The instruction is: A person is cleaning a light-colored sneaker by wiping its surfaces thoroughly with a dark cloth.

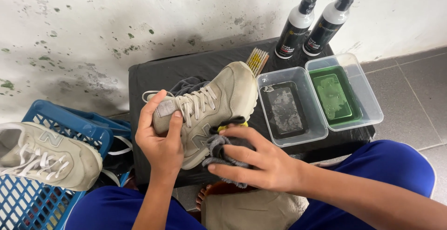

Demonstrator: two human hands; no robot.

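My left hand (160, 141) grips the beige suede sneaker (214, 106) at its tongue, right hand (260, 160) closed on the grey cloth (221, 148); risk: an elbow slip tips the clear water tub (291, 106) off the desk's front edge.

Beige suede sneaker (219, 104) with off-white laces, kinda grubby, held tilted on its side above the black counter (153, 74), toe pointing away. Dark grey cloth (223, 148) is bunched up, pressed against its side near the sole.
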